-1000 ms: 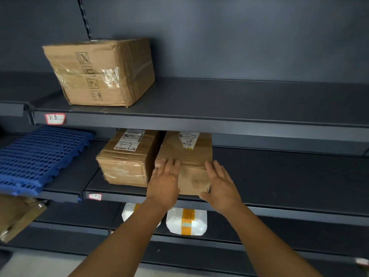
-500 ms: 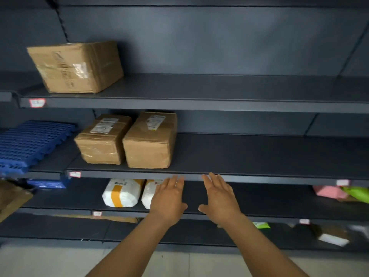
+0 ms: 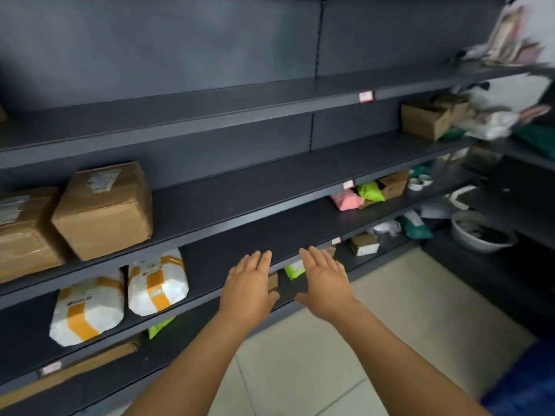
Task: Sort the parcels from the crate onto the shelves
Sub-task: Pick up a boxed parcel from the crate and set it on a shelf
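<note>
Two boxes [image 3: 103, 210] on shelf [image 3: 240, 202] — wrapped parcels [image 3: 156, 285] below.

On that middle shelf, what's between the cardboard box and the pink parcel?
Nothing: in the head view, the shelf is bare from the box to the pink parcel.

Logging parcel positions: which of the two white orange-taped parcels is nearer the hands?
The right-hand white parcel, closer to the left hand than its twin farther left.
</note>
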The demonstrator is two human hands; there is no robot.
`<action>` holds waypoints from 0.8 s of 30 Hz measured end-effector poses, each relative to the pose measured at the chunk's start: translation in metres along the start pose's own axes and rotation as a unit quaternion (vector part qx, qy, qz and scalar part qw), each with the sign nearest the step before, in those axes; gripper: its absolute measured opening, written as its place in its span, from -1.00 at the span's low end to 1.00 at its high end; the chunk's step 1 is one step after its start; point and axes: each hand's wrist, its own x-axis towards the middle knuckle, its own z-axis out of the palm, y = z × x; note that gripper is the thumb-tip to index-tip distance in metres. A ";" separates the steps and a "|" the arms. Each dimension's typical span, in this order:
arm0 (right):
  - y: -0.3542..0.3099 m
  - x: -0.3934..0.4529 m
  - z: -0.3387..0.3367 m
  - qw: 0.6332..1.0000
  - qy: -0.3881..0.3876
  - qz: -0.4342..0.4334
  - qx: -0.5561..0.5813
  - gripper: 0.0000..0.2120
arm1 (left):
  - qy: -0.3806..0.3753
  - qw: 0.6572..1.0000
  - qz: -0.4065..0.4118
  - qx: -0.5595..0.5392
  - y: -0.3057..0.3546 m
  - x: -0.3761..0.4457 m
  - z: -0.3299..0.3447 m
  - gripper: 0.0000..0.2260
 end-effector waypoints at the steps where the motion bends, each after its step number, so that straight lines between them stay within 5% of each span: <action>1: 0.008 -0.015 0.000 1.000 0.008 0.013 0.003 -0.13 | -0.005 1.000 0.015 -0.001 0.011 -0.009 0.003 -0.27; 24: 0.262 -0.333 -0.037 0.923 0.101 0.369 0.040 -0.14 | -0.090 0.919 0.384 0.004 0.355 -0.125 0.090 -0.31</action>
